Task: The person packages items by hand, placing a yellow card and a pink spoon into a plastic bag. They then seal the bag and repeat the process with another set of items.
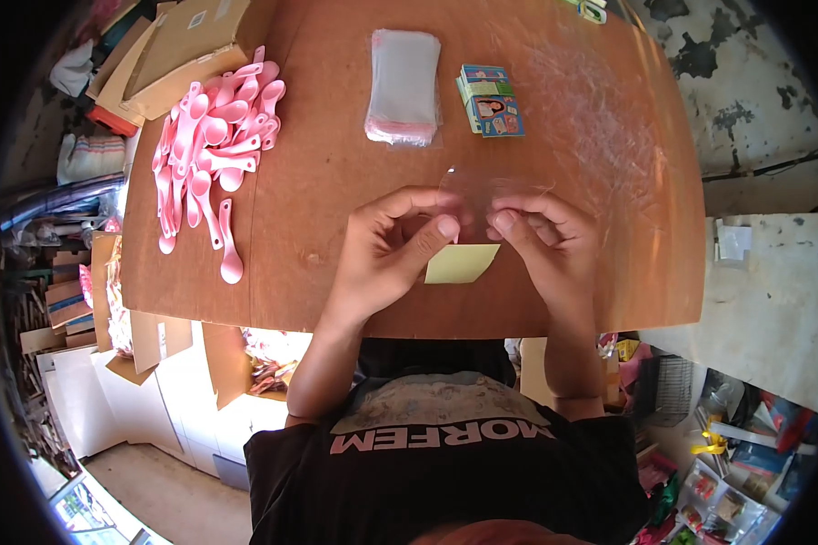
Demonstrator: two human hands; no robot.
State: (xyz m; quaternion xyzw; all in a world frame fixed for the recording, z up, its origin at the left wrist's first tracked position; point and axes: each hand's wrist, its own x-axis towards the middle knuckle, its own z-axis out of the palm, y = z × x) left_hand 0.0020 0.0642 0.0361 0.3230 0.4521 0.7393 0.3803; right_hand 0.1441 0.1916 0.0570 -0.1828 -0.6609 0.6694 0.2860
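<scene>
My left hand and my right hand face each other over the near part of the table. Between thumbs and fingers both pinch a thin clear plastic bag, which is hard to see against the wood. A pale yellow card shows just below my fingertips, its lower part sticking out toward me; its top end is hidden by the hands. Beyond them lie a stack of clear plastic bags and a banded stack of blue printed cards.
A heap of pink plastic spoons lies at the table's left, with one spoon at its near edge. Loose clear film spreads over the right side of the wooden table. A cardboard box stands at the back left.
</scene>
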